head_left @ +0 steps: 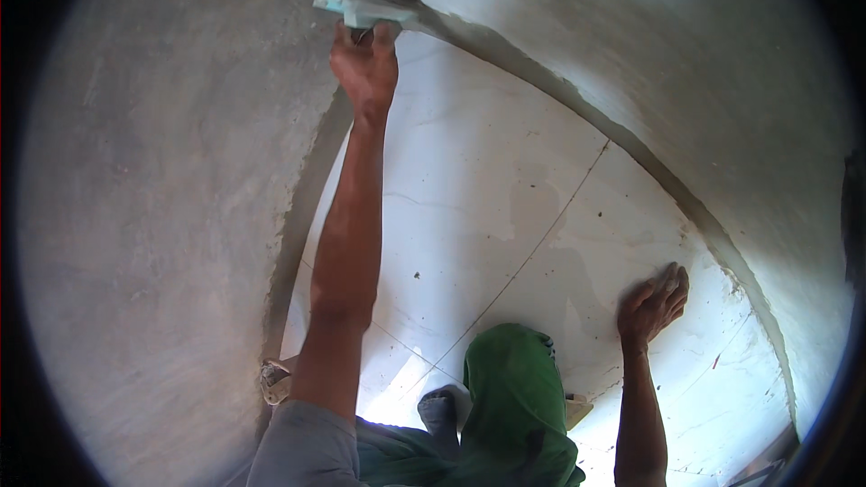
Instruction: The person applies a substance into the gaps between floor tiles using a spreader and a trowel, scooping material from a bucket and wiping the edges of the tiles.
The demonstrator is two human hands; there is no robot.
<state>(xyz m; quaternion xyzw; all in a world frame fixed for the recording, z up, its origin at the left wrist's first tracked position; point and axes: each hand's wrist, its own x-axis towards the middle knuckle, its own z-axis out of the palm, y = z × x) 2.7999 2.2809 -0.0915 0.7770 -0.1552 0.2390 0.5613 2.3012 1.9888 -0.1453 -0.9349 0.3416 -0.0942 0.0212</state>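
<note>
My left hand (365, 63) reaches up to the far corner, its fingers wrapped round a plastering trowel (379, 9). The trowel has a pale, greenish back smeared with plaster and lies close against the grey wall just above the floor. A dark rectangular patch shows on the wall beside it; I cannot tell if it is a shadow. At the right, my right hand (654, 304) rests on the white tiled floor (487, 153) with fingers stretched out and no tool in it.
Grey plastered walls stand at the left (144, 189) and the far right (722, 81). A darker plaster strip (577, 108) runs along their foot. My green-clad knee (514, 379) is below, with a small yellowish object (577, 410) beside it. Something brownish (275, 381) lies by the left wall.
</note>
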